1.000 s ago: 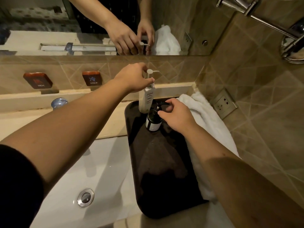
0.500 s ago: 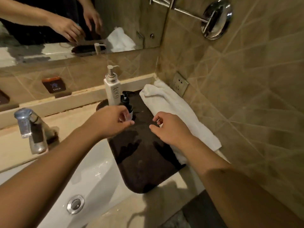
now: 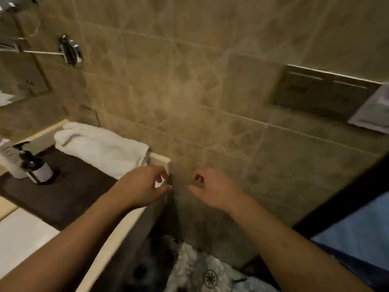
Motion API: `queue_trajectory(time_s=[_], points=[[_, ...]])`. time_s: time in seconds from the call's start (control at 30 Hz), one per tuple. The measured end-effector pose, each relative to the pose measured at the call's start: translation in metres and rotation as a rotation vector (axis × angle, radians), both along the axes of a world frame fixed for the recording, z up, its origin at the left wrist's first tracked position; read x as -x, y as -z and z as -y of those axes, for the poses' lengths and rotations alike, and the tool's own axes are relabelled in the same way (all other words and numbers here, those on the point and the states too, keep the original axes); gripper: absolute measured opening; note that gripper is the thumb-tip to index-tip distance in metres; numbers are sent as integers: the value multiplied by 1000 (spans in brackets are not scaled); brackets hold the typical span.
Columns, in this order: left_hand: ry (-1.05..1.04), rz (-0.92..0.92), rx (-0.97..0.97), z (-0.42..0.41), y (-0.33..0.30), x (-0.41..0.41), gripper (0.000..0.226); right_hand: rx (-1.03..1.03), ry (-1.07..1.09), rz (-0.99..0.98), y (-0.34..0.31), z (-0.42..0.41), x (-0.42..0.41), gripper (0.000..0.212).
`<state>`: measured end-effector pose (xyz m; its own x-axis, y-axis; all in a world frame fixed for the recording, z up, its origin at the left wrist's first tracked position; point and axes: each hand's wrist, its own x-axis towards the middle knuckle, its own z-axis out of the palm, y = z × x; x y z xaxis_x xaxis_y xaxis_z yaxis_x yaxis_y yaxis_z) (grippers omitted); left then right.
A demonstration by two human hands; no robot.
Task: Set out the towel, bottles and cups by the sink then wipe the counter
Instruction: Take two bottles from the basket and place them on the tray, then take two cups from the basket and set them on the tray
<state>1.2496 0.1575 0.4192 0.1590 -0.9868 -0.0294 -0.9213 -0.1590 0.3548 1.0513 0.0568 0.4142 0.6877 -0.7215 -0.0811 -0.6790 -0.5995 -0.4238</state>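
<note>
A white folded towel (image 3: 101, 147) lies along the wall on the counter, beside a dark tray (image 3: 69, 197). On the tray's far left stand a dark pump bottle (image 3: 35, 167) and a white pump bottle (image 3: 8, 159), partly cut off by the frame edge. My left hand (image 3: 145, 186) hovers over the counter's right end, fingers loosely curled, holding nothing. My right hand (image 3: 212, 189) hangs in front of the tiled wall, past the counter's end, also empty with fingers apart. No cups are in view.
The white sink basin (image 3: 19, 237) shows at lower left. A chrome wall fitting (image 3: 70, 50) and a recessed wall panel (image 3: 322, 92) are on the tiled wall. A patterned floor mat (image 3: 200, 270) and something blue (image 3: 357, 234) lie below right.
The view has swung right, away from the sink and mirror. Both hands left the bottles on the tray and moved right, to the counter's end.
</note>
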Motion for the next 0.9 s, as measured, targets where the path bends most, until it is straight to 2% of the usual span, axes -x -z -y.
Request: queue_trajectory(time_s=[0.1, 0.27, 0.47, 0.7, 0.9], points=[[166, 26, 17, 18, -3, 100, 31, 26, 139, -31, -2, -17, 115, 32], [423, 14, 16, 38, -2, 250, 29, 6, 391, -44, 4, -58, 277, 25], [791, 26, -13, 49, 2, 442, 22, -9, 791, -23, 19, -128, 468, 23], [1111, -29, -161, 56, 12, 634, 23, -63, 1195, -52, 26, -205, 630, 22], [1375, -55, -155, 84, 31, 788, 20, -139, 1449, -92, 35, -227, 742, 23]])
